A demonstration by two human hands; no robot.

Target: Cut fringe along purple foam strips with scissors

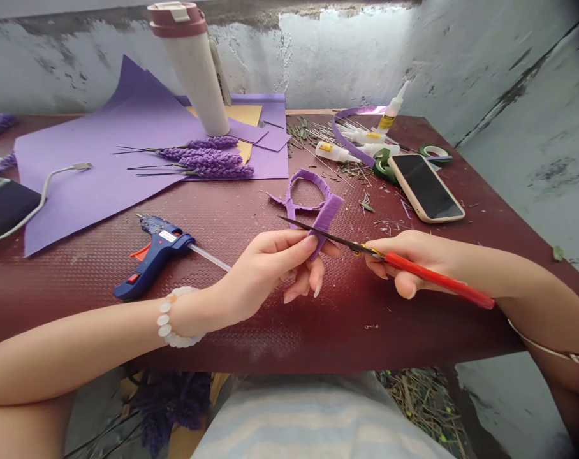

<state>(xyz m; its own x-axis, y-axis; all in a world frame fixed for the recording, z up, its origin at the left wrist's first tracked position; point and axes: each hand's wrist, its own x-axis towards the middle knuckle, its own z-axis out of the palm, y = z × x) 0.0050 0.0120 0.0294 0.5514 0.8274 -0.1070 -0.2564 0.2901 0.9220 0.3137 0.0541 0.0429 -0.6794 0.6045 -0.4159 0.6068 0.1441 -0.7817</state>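
My left hand (275, 261) pinches a purple strip (326, 217) between thumb and fingers near the middle of the table. Red-handled scissors (437, 278) are gripped in my right hand (404, 261). Their dark blades lie across the strip just above my left thumb; I cannot tell whether they have cut into it. Behind the strip, a curled length of purple fringed strip (308, 175) forms a loop, and whether the two are joined is unclear. To the left of my left hand lies a blue glue gun (160, 252) with a clear glue stick out of its back.
Large purple sheets (88, 159) cover the back left, bearing purple flower stems (206, 159) and a white tumbler (194, 70). At the right lie a phone (428, 188), glue bottles (335, 152), green tape (435, 153) and scattered wires. A cable (45, 185) crosses the left side.
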